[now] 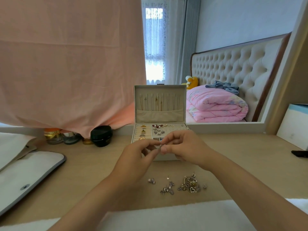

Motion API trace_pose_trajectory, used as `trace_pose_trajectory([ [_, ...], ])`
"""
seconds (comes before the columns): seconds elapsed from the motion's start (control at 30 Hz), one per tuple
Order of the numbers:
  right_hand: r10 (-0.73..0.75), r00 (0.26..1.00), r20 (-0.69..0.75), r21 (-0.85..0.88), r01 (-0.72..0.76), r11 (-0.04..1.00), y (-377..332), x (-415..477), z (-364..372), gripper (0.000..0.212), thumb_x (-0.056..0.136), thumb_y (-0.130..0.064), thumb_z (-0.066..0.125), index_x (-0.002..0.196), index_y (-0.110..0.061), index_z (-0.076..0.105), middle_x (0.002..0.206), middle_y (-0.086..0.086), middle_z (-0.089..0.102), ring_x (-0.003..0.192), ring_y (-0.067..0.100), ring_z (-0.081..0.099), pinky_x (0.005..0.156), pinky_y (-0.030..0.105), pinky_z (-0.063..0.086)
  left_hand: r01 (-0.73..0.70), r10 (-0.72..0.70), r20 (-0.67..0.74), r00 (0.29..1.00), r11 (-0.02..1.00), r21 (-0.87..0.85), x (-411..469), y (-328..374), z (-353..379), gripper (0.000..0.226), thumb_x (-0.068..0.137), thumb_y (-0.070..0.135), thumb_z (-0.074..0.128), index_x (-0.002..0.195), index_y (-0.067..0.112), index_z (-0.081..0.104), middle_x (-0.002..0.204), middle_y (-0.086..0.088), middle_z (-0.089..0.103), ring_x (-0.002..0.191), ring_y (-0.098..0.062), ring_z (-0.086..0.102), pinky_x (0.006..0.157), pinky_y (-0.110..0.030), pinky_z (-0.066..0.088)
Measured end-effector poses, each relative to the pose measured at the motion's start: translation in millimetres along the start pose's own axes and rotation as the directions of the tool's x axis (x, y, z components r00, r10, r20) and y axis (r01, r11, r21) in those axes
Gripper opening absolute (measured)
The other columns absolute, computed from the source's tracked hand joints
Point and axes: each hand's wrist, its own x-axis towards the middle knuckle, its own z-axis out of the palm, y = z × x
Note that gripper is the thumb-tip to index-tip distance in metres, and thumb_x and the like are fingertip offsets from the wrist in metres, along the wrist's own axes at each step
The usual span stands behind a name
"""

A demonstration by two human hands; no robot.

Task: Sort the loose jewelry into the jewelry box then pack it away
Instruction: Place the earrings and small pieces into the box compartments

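Note:
A beige jewelry box (173, 157) stands open at the middle of the wooden table, its lid (160, 104) upright with thin chains hanging inside. Rings fill its left slots and earrings sit in its top tray. My left hand (140, 157) and my right hand (185, 147) meet just in front of the box, fingertips pinching one small silver piece of jewelry (160, 146) between them. Loose jewelry lies on the table nearer to me: a tangled pile with a heart pendant (190, 185), several small earrings (167, 189) and a pearl stud (151, 180).
A black jar (101, 135) and small glass bottles (55, 136) stand at the back left under a pink cloth (66, 64). A white pouch with grey trim (25, 174) lies at the left. A mirror (233, 80) stands behind the box, and a black object (300, 153) lies at the right edge.

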Motion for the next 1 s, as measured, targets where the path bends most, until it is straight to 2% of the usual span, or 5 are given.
trace_pose_trajectory([
  [0.13,-0.042,0.999,-0.010,0.127,0.043,0.991,-4.7,9.2,-7.5,0.010,0.090,0.002,0.068,0.100,0.000,0.070,0.064,0.001,0.068,0.039,0.007,0.040,0.039,0.017,0.029,-0.021,0.020,-0.020,1.000,0.999,-0.039,29.3,5.3,-0.2,0.018,0.093,0.021,0.068,0.103,0.034,0.076,0.089,0.017,0.072,0.079,-0.003,0.061,0.068,-0.012,0.043],
  [0.47,-0.063,0.988,-0.141,0.177,0.088,0.980,-7.4,64.0,-48.2,0.011,0.088,-0.005,0.073,0.097,-0.010,0.071,0.075,0.009,0.068,0.044,0.011,0.034,0.040,0.021,0.026,0.026,-0.024,0.016,1.000,0.982,-0.188,106.6,11.5,5.2,0.013,0.093,0.023,0.069,0.091,0.033,0.075,0.080,0.005,0.074,0.069,-0.008,0.063,0.067,-0.022,0.055],
  [0.67,-0.142,0.975,-0.169,0.016,0.147,0.989,-11.1,94.8,-67.9,0.009,0.088,-0.008,0.073,0.096,-0.010,0.076,0.079,0.006,0.074,0.047,0.012,0.039,0.043,0.023,0.031,0.037,-0.042,-0.020,0.999,0.980,-0.198,141.9,4.1,13.4,0.005,0.094,0.024,0.067,0.095,0.022,0.071,0.087,-0.003,0.071,0.066,-0.006,0.064,0.059,-0.020,0.055],
  [0.87,-0.199,0.960,-0.199,-0.115,0.178,0.977,-3.8,110.6,-76.7,0.018,0.082,-0.010,0.080,0.099,-0.016,0.078,0.062,-0.009,0.068,0.048,0.002,0.049,0.049,0.014,0.040,0.015,-0.026,-0.077,0.997,0.989,-0.147,164.3,-5.1,25.3,0.006,0.095,0.029,0.066,0.094,0.026,0.071,0.085,0.001,0.070,0.073,-0.014,0.068,0.071,-0.035,0.059],
  [1.0,-0.300,0.915,-0.269,-0.269,0.227,0.936,5.8,121.6,-75.3,0.018,0.077,-0.013,0.085,0.093,-0.019,0.080,0.072,-0.012,0.075,0.066,-0.006,0.066,0.062,0.006,0.047,0.026,-0.037,-0.063,0.997,0.988,-0.155,169.0,-12.9,32.7,0.005,0.094,0.027,0.067,0.095,0.029,0.071,0.086,0.002,0.070,0.080,-0.016,0.067,0.077,-0.037,0.059],
])
